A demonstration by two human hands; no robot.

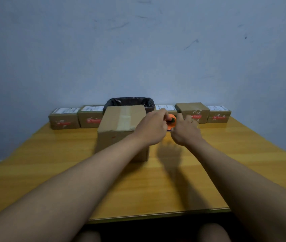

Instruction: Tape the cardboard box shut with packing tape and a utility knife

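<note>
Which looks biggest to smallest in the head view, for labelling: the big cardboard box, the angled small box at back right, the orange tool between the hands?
1. Big cardboard box, though it sits nearer the camera.
2. Angled small box.
3. Orange tool, partly hidden by both hands.

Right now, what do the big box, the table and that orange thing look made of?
The big box looks like matte brown cardboard, with a shiny clear tape strip on top. The table looks like glossy varnished wood, showing grain. The orange thing seems smooth plastic; hands mostly hide it.
</note>
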